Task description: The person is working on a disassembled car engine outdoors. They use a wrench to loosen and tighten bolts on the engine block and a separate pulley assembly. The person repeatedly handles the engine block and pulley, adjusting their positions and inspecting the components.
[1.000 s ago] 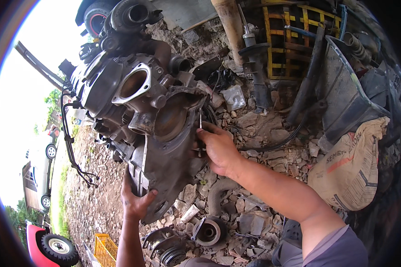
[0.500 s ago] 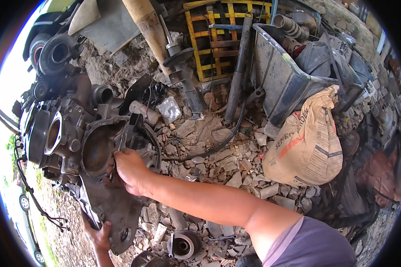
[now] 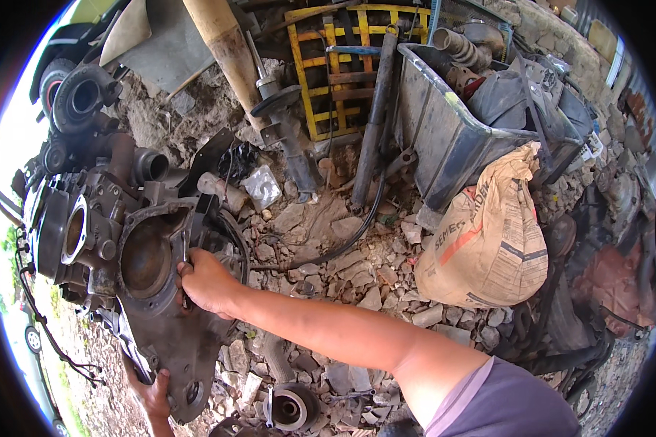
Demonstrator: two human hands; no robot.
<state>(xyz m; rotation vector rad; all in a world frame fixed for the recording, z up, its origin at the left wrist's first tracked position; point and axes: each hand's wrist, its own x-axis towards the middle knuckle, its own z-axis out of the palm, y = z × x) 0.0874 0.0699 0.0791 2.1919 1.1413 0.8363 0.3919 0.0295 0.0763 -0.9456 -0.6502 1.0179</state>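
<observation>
A greasy engine block [image 3: 98, 240] stands at my left, with a round open cavity [image 3: 144, 266] in its dark metal housing. My right hand [image 3: 208, 285] is closed at the cavity's right rim, on a thin metal tool [image 3: 186, 244] whose slim shaft shows above the fingers. The tool's kind is hidden by the grip. Lower down, my left hand [image 3: 153, 392] grips the bottom edge of the flat metal plate [image 3: 171, 342] below the cavity. Its thumb lies along the edge, and the other fingers are partly hidden.
A paper sack [image 3: 485, 240] stands before a black plastic bin [image 3: 444, 124] of scrap parts. Behind are a yellow crate [image 3: 317, 80] and a shock absorber [image 3: 288, 138]. A ring-shaped part [image 3: 291, 408] and a wrench [image 3: 270, 408] lie on the rubble. A black hose [image 3: 342, 247] curves across.
The whole view has shifted slightly, so the scene sits a little further left. My right hand stays at the cavity rim with the tool, and my left hand keeps its hold on the plate.
</observation>
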